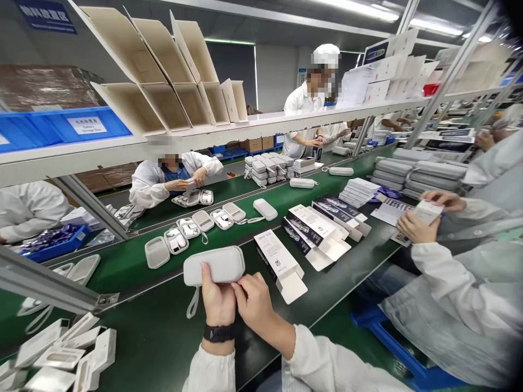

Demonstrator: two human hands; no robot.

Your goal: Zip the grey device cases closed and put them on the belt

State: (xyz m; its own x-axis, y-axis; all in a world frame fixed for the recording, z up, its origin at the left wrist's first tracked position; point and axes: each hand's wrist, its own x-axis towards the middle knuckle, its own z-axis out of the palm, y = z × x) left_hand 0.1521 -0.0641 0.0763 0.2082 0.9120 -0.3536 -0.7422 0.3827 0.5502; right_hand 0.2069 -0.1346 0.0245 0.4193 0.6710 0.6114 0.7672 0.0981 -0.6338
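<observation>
Head view: grey pouch [214, 265] held in left hand [218, 302] grip.

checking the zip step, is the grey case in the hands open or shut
Shut. The grey case shows one closed shell with both halves together, held by the left hand while the right hand pinches its lower edge. The open cases on the belt lie spread.

Two hands [237, 299], one closed grey case [214, 265], four open cases [192, 226].

Left hand [218, 302] grips a closed grey pouch [214, 265] while right hand [255, 302] pinches its lower edge
</observation>
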